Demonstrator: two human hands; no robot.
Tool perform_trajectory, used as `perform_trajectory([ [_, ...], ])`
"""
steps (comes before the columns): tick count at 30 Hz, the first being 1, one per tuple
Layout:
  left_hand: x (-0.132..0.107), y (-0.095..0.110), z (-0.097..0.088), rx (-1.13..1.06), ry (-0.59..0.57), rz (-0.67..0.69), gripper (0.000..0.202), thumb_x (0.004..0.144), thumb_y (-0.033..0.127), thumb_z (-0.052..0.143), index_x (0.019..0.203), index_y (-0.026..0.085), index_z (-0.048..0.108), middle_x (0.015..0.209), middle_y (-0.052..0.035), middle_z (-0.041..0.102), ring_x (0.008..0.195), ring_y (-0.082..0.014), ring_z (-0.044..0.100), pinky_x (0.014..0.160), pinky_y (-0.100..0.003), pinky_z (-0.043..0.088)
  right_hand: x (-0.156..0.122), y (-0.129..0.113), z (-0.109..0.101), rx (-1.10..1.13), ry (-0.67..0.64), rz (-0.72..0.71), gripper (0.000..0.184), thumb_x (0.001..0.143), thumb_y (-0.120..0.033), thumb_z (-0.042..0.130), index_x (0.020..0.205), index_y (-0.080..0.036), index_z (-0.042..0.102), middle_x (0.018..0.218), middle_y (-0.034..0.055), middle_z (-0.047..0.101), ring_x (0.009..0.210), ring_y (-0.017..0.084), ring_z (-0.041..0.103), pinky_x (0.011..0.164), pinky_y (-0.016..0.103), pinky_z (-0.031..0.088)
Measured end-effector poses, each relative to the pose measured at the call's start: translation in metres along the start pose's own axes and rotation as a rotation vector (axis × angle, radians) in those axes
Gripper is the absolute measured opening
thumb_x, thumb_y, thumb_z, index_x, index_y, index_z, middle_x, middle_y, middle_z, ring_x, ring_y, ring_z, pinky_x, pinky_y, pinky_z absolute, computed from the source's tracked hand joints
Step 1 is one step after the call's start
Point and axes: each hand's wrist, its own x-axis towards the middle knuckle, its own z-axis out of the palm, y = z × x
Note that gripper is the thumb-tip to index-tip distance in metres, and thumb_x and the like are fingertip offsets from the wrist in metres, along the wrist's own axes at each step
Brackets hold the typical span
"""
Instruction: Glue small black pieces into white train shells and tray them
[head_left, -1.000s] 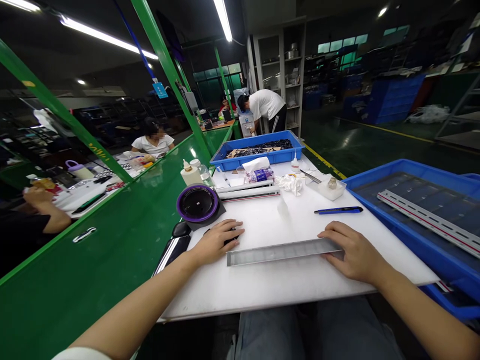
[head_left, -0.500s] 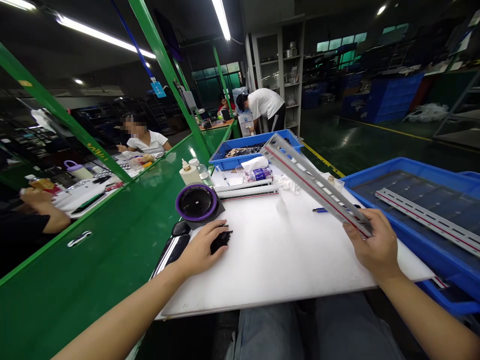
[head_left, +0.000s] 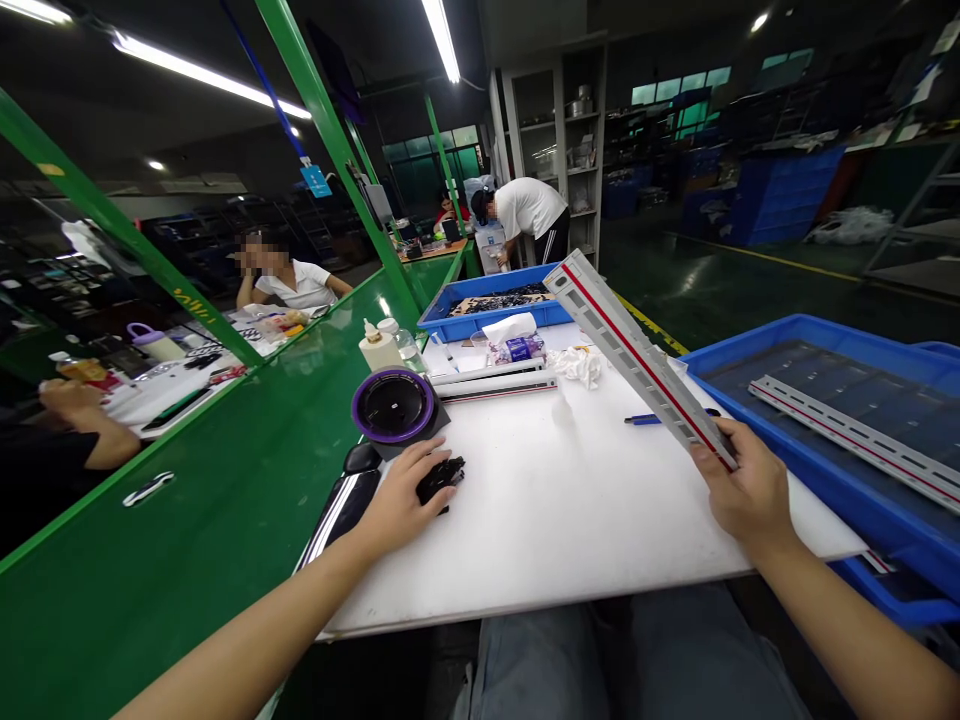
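My right hand (head_left: 746, 490) is closed round the near end of a light grey model train car shell (head_left: 637, 350). The shell has a red stripe and a row of window slots; it tilts up and away to the left, above the table. On the left, my left hand (head_left: 405, 492) rests on the white table top (head_left: 555, 520) with its fingers apart, reaching over a small pile of black parts (head_left: 441, 480). Its fingertips touch or nearly touch the pile. Just behind that hand stands a round purple-rimmed black dish (head_left: 394, 405).
More grey shells (head_left: 495, 383) lie at the table's back, near a tissue pack (head_left: 516, 347) and a squeeze bottle (head_left: 380, 347). A blue-handled tool (head_left: 643, 420) lies right of centre. Blue trays (head_left: 810, 330) stand at right, another blue bin (head_left: 480, 322) behind. Co-workers sit beyond the green partition (head_left: 225, 480).
The shell in my right hand has rolled, so its red-striped, windowed side now faces me more. My left hand has shifted slightly at the black parts.
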Motion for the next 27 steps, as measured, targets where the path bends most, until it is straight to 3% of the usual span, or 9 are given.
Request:
perform_trajectory([
  [6, -0.009, -0.017, 0.001, -0.008, -0.04, -0.12, 0.071, 0.09, 0.059, 0.053, 0.144, 0.014, 0.043, 0.15, -0.0185, 0.044, 0.139, -0.0368, 0.039, 0.114, -0.06, 0.033, 0.0, 0.0, 0.001, -0.028, -0.012, 0.004, 0.042, 0.088, -0.055, 0.054, 0.107, -0.018, 0.064, 0.092, 0.0078, 0.07, 0.079, 0.024, 0.065, 0.071, 0.033, 0.048],
  [8, -0.005, -0.016, 0.007, -0.017, -0.055, -0.126, 0.077, 0.09, 0.06, 0.052, 0.147, 0.011, 0.038, 0.15, -0.0205, 0.043, 0.139, -0.0377, 0.038, 0.114, -0.061, 0.032, 0.0, 0.001, 0.002, -0.038, -0.012, 0.0, 0.043, 0.087, -0.055, 0.054, 0.107, -0.018, 0.064, 0.091, 0.0075, 0.07, 0.077, 0.024, 0.064, 0.071, 0.033, 0.048],
  [11, 0.002, -0.008, 0.013, -0.032, -0.092, -0.084, 0.082, 0.084, 0.061, 0.06, 0.149, 0.016, 0.037, 0.153, -0.017, 0.04, 0.141, -0.0373, 0.034, 0.116, -0.058, 0.031, 0.001, 0.001, 0.002, -0.053, -0.028, -0.01, 0.043, 0.087, -0.055, 0.054, 0.107, -0.019, 0.064, 0.091, 0.0073, 0.07, 0.077, 0.023, 0.064, 0.071, 0.033, 0.048],
  [14, 0.007, 0.0, 0.013, -0.047, -0.12, -0.026, 0.075, 0.085, 0.058, 0.063, 0.147, 0.023, 0.043, 0.151, -0.0129, 0.042, 0.14, -0.0352, 0.036, 0.117, -0.055, 0.032, 0.001, 0.001, 0.003, -0.066, -0.045, -0.016, 0.042, 0.087, -0.056, 0.054, 0.106, -0.019, 0.064, 0.092, 0.0073, 0.07, 0.079, 0.024, 0.064, 0.071, 0.033, 0.048],
  [19, 0.012, 0.007, 0.011, -0.07, -0.13, 0.043, 0.058, 0.096, 0.045, 0.049, 0.15, 0.027, 0.038, 0.144, -0.0109, 0.049, 0.135, -0.0297, 0.042, 0.114, -0.051, 0.037, -0.001, 0.0, 0.003, -0.078, -0.066, -0.046, 0.044, 0.087, -0.056, 0.053, 0.107, -0.019, 0.064, 0.095, 0.0083, 0.07, 0.082, 0.025, 0.065, 0.073, 0.034, 0.048],
  [24, 0.018, 0.011, 0.01, -0.095, -0.155, 0.13, 0.037, 0.098, 0.035, 0.047, 0.133, 0.031, 0.059, 0.145, -0.0046, 0.051, 0.133, -0.0266, 0.044, 0.115, -0.049, 0.037, -0.001, 0.001, 0.001, -0.084, -0.054, -0.032, 0.044, 0.087, -0.056, 0.053, 0.107, -0.019, 0.064, 0.096, 0.0089, 0.071, 0.084, 0.026, 0.066, 0.074, 0.035, 0.049],
  [27, 0.017, 0.011, 0.011, -0.113, -0.125, 0.143, 0.033, 0.099, 0.031, 0.044, 0.123, 0.028, 0.065, 0.137, -0.005, 0.058, 0.127, -0.0244, 0.05, 0.112, -0.046, 0.041, -0.001, 0.003, 0.0, -0.074, -0.036, -0.012, 0.045, 0.086, -0.056, 0.054, 0.107, -0.018, 0.065, 0.096, 0.0091, 0.071, 0.085, 0.027, 0.067, 0.076, 0.035, 0.049],
])
